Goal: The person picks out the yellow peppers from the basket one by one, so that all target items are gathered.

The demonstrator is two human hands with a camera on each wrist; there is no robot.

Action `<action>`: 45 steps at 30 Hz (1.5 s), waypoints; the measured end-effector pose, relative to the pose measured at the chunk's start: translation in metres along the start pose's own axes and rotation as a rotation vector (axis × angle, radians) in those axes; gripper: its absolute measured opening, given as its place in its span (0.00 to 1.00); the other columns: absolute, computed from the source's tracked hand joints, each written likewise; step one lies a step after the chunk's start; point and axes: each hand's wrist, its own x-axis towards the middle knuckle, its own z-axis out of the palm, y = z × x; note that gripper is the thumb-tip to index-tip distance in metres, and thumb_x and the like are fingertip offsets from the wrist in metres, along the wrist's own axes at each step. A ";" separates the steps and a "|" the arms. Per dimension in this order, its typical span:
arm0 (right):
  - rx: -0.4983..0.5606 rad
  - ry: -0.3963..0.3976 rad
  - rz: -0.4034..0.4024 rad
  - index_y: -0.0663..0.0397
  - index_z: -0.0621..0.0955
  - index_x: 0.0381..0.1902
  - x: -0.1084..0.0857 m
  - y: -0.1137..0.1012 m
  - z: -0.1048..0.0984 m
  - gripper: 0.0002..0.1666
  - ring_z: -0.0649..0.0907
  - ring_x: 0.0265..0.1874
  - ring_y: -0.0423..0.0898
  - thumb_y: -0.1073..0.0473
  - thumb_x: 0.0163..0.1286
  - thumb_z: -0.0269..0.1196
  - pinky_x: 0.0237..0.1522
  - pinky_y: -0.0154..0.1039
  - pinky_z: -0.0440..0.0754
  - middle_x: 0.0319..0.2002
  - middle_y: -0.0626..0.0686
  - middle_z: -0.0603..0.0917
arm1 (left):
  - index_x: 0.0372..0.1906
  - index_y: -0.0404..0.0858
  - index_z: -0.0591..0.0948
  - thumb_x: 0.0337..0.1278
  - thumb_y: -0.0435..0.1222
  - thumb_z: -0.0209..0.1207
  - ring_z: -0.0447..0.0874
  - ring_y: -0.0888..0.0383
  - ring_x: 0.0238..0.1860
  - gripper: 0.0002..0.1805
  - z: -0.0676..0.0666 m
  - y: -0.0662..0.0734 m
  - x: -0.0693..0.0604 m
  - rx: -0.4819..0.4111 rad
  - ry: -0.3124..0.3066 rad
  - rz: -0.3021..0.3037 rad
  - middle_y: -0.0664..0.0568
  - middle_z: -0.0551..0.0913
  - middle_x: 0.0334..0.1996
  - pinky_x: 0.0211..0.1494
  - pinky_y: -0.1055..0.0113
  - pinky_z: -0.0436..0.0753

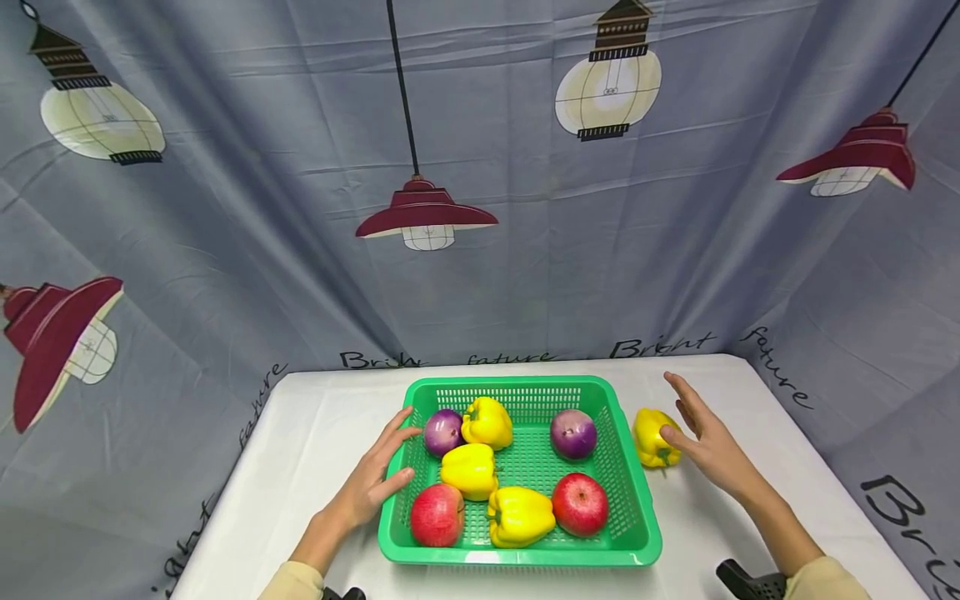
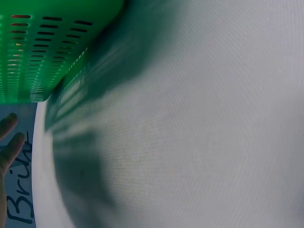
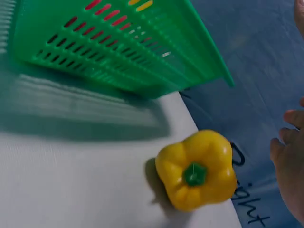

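A green plastic basket (image 1: pixel 517 557) stands on the white table. In it lie yellow bell peppers (image 1: pixel 521 517), two purple onions (image 1: pixel 573 434) and two red apples (image 1: pixel 581 505). Beside the basket's left rim is my left hand (image 1: pixel 367 483), fingers extended, holding nothing; whether the fingertips touch the rim I cannot tell. To the right of the basket, a single yellow bell pepper (image 3: pixel 195 170) sits on the table, its green stem facing the right wrist camera. My right hand (image 1: pixel 712 446) hovers near that pepper with its fingers spread, and partly covers it in the head view.
The white table (image 1: pixel 315 417) ends at a grey-blue curtain (image 1: pixel 487 292) printed with lamps and lettering, which surrounds its back and sides. Dark wrist camera mounts (image 1: pixel 750 581) show at the sleeves. The basket's slotted wall (image 2: pixel 42 47) rises beside the left wrist.
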 end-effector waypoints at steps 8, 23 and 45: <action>0.074 -0.063 -0.035 0.55 0.47 0.82 0.011 -0.014 0.008 0.51 0.52 0.73 0.72 0.63 0.72 0.63 0.63 0.16 0.55 0.79 0.65 0.49 | 0.69 0.37 0.71 0.60 0.36 0.55 0.56 0.41 0.76 0.30 0.000 0.000 -0.001 0.014 0.007 0.012 0.42 0.54 0.79 0.63 0.27 0.63; 0.160 -0.227 -0.046 0.63 0.55 0.79 0.036 -0.046 0.039 0.48 0.58 0.74 0.67 0.61 0.69 0.67 0.63 0.20 0.58 0.76 0.64 0.60 | 0.70 0.37 0.71 0.60 0.36 0.56 0.56 0.42 0.76 0.31 -0.001 0.000 -0.001 0.023 0.003 0.019 0.42 0.54 0.79 0.64 0.29 0.63; 0.264 -0.337 -0.051 0.56 0.58 0.79 0.075 -0.068 0.073 0.51 0.59 0.76 0.58 0.57 0.66 0.71 0.72 0.53 0.57 0.77 0.57 0.62 | 0.69 0.38 0.71 0.62 0.39 0.54 0.56 0.42 0.76 0.30 0.000 -0.001 0.000 0.006 0.008 0.007 0.43 0.53 0.79 0.64 0.28 0.63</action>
